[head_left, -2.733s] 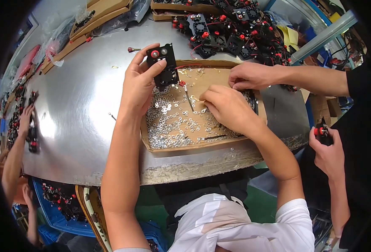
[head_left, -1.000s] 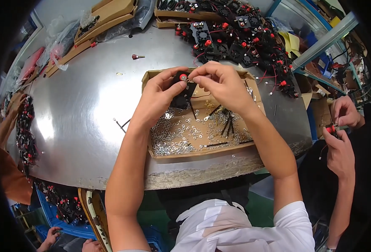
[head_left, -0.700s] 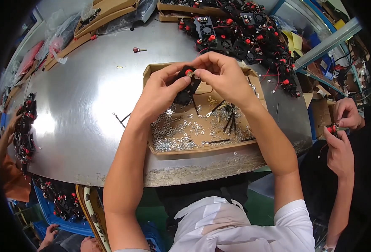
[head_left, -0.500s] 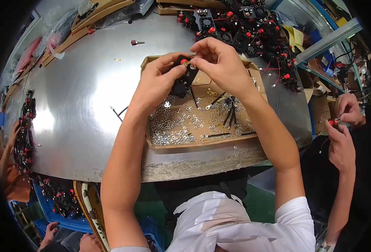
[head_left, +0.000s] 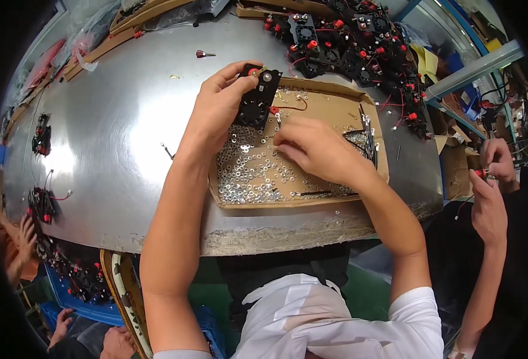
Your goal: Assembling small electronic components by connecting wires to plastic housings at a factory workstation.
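My left hand (head_left: 213,110) grips a black panel with a small fan (head_left: 267,91) by its left edge, above the far left part of a shallow cardboard tray (head_left: 329,103). A red terminal knob (head_left: 253,72) and a silver round fastener (head_left: 267,77) show at the panel's upper end. Down in the tray, just right of the panel, is my right hand (head_left: 319,148), its fingers drawn together. Whatever they pinch is hidden. Many small metal nuts or washers (head_left: 243,179) lie loose around it. Beside the fingers stands a short dark lead with a metal end (head_left: 277,119).
Black leads with metal ends (head_left: 368,137) lie at the tray's right. A heap of black fan panels with red knobs (head_left: 341,51) covers the table's far right. A loose red terminal (head_left: 204,54) lies beyond the tray. At right, a co-worker's hands (head_left: 490,191) hold a red-and-black part.
My right hand has left the panel and come down among the small metal parts in the tray. The panel now faces up in my left hand. At far left, some assemblies have moved apart.
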Available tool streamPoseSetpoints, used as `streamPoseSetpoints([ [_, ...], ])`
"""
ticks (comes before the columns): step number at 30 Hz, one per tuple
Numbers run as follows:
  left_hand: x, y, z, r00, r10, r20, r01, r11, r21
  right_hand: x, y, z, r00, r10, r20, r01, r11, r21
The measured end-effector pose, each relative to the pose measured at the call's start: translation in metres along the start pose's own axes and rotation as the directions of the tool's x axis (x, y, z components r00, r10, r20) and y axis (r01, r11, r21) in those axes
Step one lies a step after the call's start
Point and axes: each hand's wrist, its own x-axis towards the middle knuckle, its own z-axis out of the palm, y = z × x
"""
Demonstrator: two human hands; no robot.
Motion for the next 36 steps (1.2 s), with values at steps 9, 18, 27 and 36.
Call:
streamPoseSetpoints([
  [9,0.001,0.000,0.001,0.999,0.016,0.036,-0.016,1.000,-0.015,0.004,-0.004,0.015,0.995,0.070,0.072,-0.063,0.993,-0.101],
  [18,-0.003,-0.005,0.003,0.987,-0.003,0.159,-0.008,0.998,0.069,0.024,-0.007,-0.026,0.941,0.143,-0.308,-0.033,0.942,0.334],
  [27,-0.003,-0.009,0.006,0.976,-0.041,0.216,0.006,0.987,0.162,0.029,0.001,-0.020,0.905,-0.078,-0.419,0.095,0.995,0.020],
  [36,-0.007,-0.003,0.007,0.969,-0.099,0.228,0.055,0.980,0.193,0.032,0.007,-0.016,0.880,-0.191,-0.435,0.148,0.980,-0.131],
])
